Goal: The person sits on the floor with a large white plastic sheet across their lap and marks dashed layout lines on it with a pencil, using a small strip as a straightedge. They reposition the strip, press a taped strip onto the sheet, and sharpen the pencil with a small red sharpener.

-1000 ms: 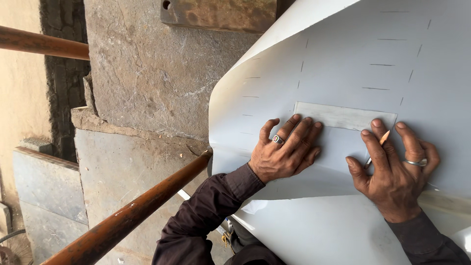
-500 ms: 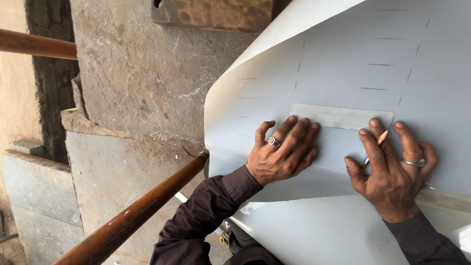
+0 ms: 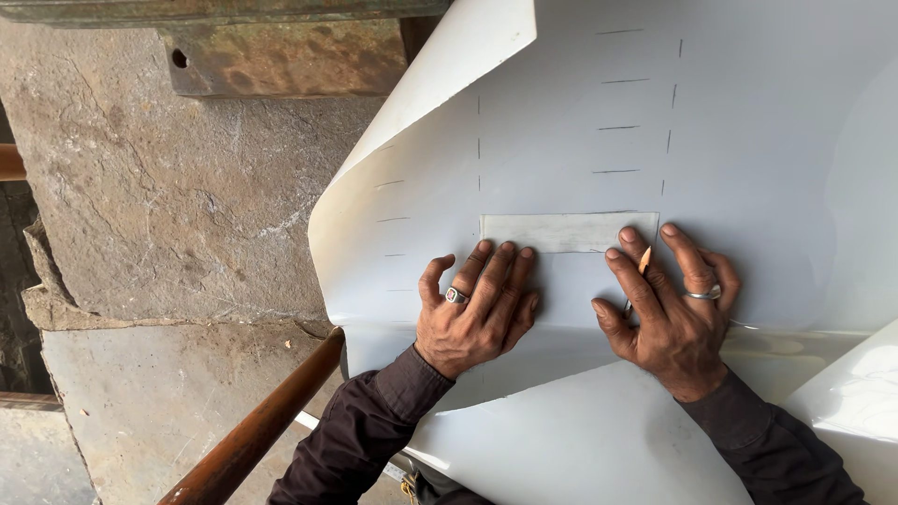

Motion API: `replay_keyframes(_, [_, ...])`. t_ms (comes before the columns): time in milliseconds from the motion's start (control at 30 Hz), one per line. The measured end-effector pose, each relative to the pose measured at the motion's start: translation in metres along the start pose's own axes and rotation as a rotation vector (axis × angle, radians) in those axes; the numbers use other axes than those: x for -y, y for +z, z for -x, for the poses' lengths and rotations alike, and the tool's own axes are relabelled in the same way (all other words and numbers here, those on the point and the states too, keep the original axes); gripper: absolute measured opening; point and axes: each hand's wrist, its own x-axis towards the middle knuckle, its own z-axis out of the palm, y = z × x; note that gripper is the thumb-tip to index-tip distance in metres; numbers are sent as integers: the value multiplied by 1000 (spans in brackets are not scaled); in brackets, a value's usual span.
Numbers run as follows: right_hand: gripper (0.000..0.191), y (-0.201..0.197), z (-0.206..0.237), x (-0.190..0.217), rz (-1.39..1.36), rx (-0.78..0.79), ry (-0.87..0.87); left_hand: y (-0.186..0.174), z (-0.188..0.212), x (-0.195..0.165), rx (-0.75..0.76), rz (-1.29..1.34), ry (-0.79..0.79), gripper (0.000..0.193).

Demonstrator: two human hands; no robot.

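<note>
Left hand (image 3: 477, 313) flat, right hand (image 3: 669, 313) gripping a short wooden pencil (image 3: 642, 265), both just below a pale rectangular strip (image 3: 566, 232) on a thin, floppy white sheet (image 3: 580, 122), likely best pinned flat

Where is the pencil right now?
In the head view, the pencil sits between the fingers of the right hand, right of centre, just below the pale strip on the white sheet.

The view has swung right; both hands press unmoved.

Both hands (image 3: 477, 313) (image 3: 669, 313) lie flat, fingers spread.
</note>
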Motion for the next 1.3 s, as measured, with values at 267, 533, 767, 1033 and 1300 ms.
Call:
replay_keyframes(267, [44, 3, 1, -2, -10, -71, -22, 2, 0, 0, -9, 2, 4, 43])
replay_keyframes(533, [36, 6, 7, -12, -220, -277, -94, 5, 2, -2, -24, -8, 10, 43])
replay_keyframes(767, [35, -10, 2, -5, -25, -134, 35, 4, 2, -2, -18, 5, 13, 44])
replay_keyframes(1033, [29, -12, -4, -16, -32, -125, -27, 3, 0, -2, -15, 30, 5, 43])
replay_keyframes(1300, [32, -4, -1, -16, -8, -162, -39, 3, -1, -2, -21, 13, -3, 44])
